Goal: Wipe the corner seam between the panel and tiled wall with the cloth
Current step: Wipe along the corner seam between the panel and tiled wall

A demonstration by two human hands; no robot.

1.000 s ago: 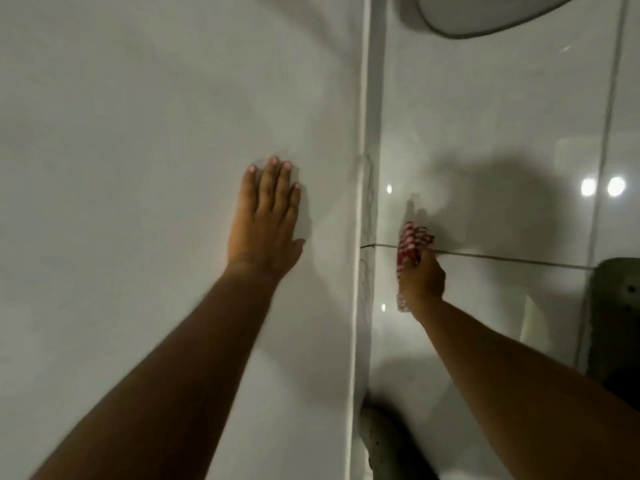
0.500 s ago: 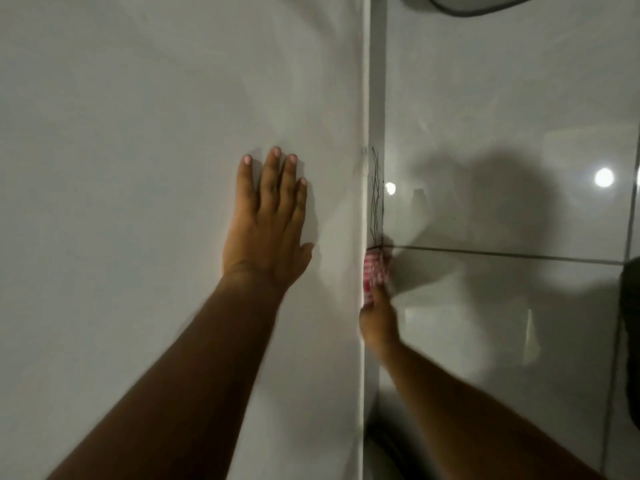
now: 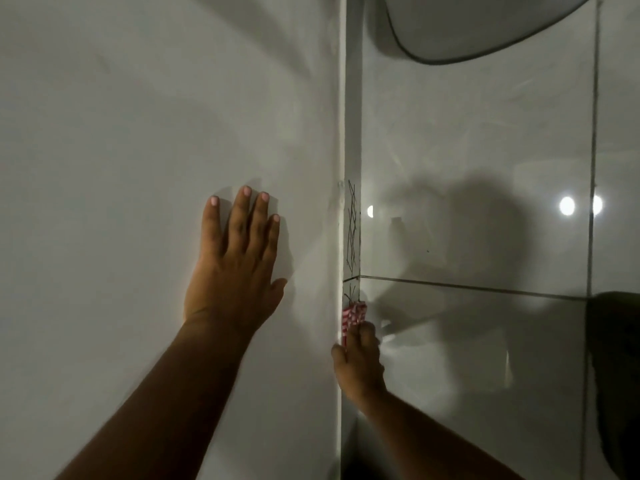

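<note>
A plain white panel fills the left half of the view and meets a glossy tiled wall at a vertical corner seam. Thin dark scribble marks run along the seam just above a horizontal grout line. My left hand lies flat on the panel, fingers up and slightly apart. My right hand grips a red-and-white checked cloth and presses it into the seam just below the grout line and the marks.
A curved grey fixture overhangs at the top right. A dark rounded object sits at the right edge. Round light reflections and my arm's shadow show on the tiles. The floor corner below is dark.
My right hand brought the cloth from the open tile face left into the corner seam, then slid a little lower along it. My left hand stayed flat on the panel.
</note>
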